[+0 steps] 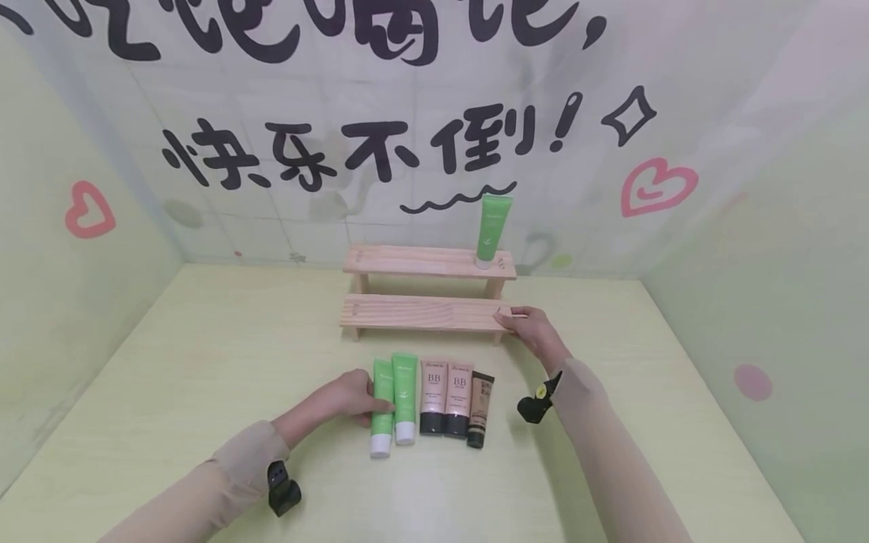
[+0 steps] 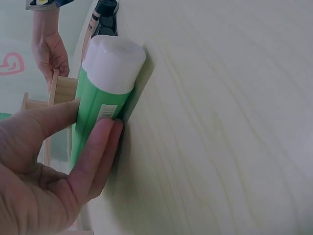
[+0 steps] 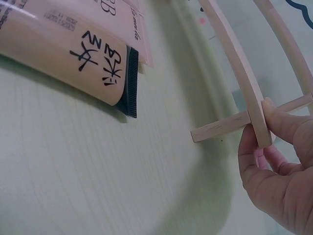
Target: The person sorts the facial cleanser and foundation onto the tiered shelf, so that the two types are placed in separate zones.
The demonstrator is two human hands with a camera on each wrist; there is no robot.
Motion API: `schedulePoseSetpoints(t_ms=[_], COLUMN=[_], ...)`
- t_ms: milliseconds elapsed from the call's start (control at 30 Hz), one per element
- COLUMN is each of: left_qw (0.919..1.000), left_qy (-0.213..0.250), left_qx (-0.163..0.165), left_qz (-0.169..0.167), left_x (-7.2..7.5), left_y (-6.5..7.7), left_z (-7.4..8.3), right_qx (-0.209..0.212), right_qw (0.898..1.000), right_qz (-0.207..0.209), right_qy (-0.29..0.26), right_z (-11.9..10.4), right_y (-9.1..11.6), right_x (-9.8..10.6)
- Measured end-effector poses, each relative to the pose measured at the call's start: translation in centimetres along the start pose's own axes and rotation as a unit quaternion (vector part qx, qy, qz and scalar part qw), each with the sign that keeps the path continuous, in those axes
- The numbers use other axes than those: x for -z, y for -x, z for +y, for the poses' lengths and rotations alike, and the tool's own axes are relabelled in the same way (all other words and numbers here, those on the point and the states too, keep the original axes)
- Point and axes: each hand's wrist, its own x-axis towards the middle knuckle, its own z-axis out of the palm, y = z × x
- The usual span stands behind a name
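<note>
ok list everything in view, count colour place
table: 1, pale yellow, foreground
two-tier wooden stand: 1, pale, table's back
standing squeeze tube: 1, green, stand's upper tier
lying squeeze tubes: 2, green, table row's left
BB cream tubes: 2, pink, centre
narrow tube: 1, tan, row's right
lettering: 2 lines, black, back wall
hearts: 2, pink, walls
wrist cameras: 2, black, wrists
sleeves: 2, beige, arms
left grip: 1, on leftmost tube
right grip: 1, on stand's right end
</note>
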Motion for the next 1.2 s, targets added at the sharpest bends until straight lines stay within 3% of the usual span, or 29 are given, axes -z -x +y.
schedulePoseSetpoints(t_ms=[600, 933, 1200], left_qw=[0.9983, 0.9982, 0.9973], left_qy=[0.056, 0.061, 0.066], left_qx=[0.015, 0.002, -0.031], left_qz=[0.004, 0.000, 0.000], left_x=[-0.1, 1.1, 2.2], left_y=[0.2, 0.4, 0.4], left_z=[-0.5, -1.1, -0.6], right_qx=[0.004, -0.012, 0.005], right_qw=[0.999, 0.999, 0.998], right_qz=[-0.018, -0.020, -0.021], right_qy=[-0.036, -0.041, -0.051], right_z=[-0.1, 0.0, 0.0], right_y=[-0.1, 0.1, 0.3], right_x=[-0.1, 0.3, 0.2])
